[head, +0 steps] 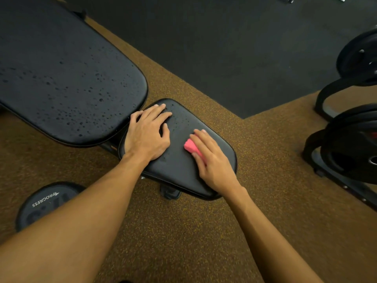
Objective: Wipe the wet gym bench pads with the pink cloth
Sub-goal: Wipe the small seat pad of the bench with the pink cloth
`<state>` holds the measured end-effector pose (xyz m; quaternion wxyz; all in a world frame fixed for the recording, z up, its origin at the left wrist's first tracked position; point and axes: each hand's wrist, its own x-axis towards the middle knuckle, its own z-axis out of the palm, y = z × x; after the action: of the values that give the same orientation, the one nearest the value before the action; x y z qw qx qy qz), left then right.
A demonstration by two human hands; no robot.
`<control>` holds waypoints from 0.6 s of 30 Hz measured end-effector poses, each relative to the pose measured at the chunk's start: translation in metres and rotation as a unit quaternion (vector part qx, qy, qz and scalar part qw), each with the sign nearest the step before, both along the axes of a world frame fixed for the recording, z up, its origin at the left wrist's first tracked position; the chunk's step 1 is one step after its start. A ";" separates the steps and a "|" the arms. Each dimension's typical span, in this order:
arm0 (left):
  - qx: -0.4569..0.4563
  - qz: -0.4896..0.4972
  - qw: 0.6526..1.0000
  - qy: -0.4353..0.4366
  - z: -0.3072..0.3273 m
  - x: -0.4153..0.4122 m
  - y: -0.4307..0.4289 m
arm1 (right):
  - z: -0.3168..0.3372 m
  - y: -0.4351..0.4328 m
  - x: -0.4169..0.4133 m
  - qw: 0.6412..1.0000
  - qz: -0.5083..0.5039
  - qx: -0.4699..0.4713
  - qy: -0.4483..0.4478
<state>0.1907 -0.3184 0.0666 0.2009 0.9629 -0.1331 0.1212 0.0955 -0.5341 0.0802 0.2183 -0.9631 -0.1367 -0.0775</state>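
Your right hand [212,160] lies over the pink cloth [190,146], just right of frame ctr. Fingers are nearly straight & close together, pressing the folded cloth flat on the seat pad [177,162]. Only the cloth's left edge shows, peeking out from under the fingers; the thumb sits along its near side. Can't tell how much cloth is under the palm.

Your left hand [148,135] is flat on the same pad's surface, at its upper-left end, fingers straight & spread wide, holding nothing. The heel of the hand sits at the pad's left edge, right by the gap btwn the seat pad and the back pad [67,78]. The two hands are apart, w/ bare black vinyl btwn them.

Water beads dot the seat pad's far part, mostly btwn your left fingertips and the cloth. The back pad fills the upper left of the frame and is covered w/ droplets, densest toward its rounded end nearest the seat pad.

Below the seat pad's near edge a bit of the bench frame [170,193] shows. Lower left, partly behind your left forearm, a weight plate [38,205] marked PROGRESS lies flat on the brown speckled floor [183,231]. At the right edge, more black plates [350,146] sit on a rack. A black floor mat [224,48] runs across the top of the frame.
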 end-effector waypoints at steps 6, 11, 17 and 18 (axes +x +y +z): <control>-0.001 0.003 1.000 0.002 0.000 0.000 -0.001 | -0.001 0.014 0.047 0.990 -0.132 0.042 0.017; 0.004 0.005 1.000 0.001 0.000 0.000 -0.001 | 0.002 0.018 0.019 1.000 -0.002 0.011 0.017; 0.005 0.006 1.000 0.005 0.000 0.001 -0.001 | 0.002 -0.005 0.039 0.989 -0.142 0.035 0.009; 0.005 0.006 1.000 0.005 0.000 0.001 -0.002 | 0.002 0.001 0.050 0.988 -0.150 0.044 0.015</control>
<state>0.1914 -0.3200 0.0670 0.1960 0.9653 -0.1268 0.1172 0.1451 -0.5328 0.0825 0.2481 -0.9633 0.0163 -0.1013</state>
